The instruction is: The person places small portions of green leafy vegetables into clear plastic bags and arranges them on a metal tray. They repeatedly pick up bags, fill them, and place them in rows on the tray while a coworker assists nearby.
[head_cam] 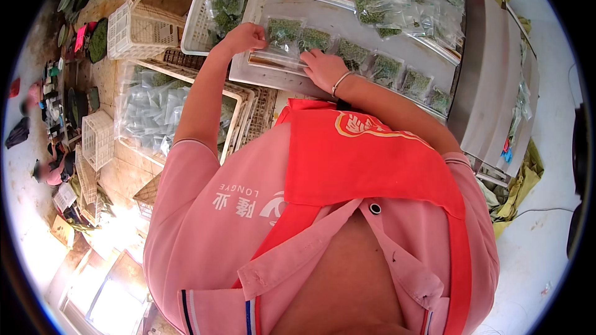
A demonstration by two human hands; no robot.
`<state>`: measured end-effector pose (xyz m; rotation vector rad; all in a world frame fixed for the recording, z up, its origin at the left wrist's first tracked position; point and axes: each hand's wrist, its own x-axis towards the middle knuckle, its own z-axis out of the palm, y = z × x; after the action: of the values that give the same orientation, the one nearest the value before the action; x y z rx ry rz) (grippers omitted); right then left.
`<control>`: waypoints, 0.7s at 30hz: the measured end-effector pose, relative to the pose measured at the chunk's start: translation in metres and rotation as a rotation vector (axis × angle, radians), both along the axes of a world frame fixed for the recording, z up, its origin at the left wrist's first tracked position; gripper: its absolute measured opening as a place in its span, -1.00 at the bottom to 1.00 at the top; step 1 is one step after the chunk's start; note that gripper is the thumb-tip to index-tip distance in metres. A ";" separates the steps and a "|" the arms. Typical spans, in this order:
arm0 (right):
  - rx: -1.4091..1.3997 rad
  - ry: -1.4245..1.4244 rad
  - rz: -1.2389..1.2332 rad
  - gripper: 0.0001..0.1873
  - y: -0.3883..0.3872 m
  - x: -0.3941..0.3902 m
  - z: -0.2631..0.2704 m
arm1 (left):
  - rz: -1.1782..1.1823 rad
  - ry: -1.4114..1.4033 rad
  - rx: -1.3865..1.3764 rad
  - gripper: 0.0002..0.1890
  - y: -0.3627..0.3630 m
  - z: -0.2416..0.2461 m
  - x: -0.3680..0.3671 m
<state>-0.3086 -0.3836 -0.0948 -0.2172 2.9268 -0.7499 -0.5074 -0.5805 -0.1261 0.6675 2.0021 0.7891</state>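
A row of clear plastic bags [352, 51] filled with small green berries lies on the metal bed [305, 14] of what looks like a vacuum sealer. Their near ends lie over a sealing bar [279, 62]. At the left end of the row, my left hand [244, 38] has its fingers curled at the edge of the first bag [284, 32]. My right hand [324, 69] touches the near end between this bag and the second bag [315, 38]. Its fingertips are partly hidden, so its grip is unclear.
More filled bags [382, 2] are heaped on the bed's far side. Left stands a white basket [193, 32] of green berries in plastic; below it, a crate holds many bags [151, 107]. The steel lid [489, 70] rises at right. People [53, 172] are far left.
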 end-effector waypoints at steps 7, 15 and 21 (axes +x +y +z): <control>0.099 -0.100 0.135 -0.81 -0.009 -0.005 0.014 | -0.015 0.022 -0.040 -0.83 0.004 0.013 0.002; -0.074 -0.063 -0.058 -0.87 0.013 -0.007 0.001 | -0.111 0.156 -0.086 -0.79 0.006 0.021 0.005; -0.500 0.013 -0.416 -0.86 0.061 0.031 0.005 | -0.306 0.274 -0.202 -0.82 0.004 0.022 -0.005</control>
<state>-0.2781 -0.3225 -0.0902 0.3633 2.7651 -1.5352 -0.5127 -0.5767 -0.1040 0.9736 2.1171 0.3215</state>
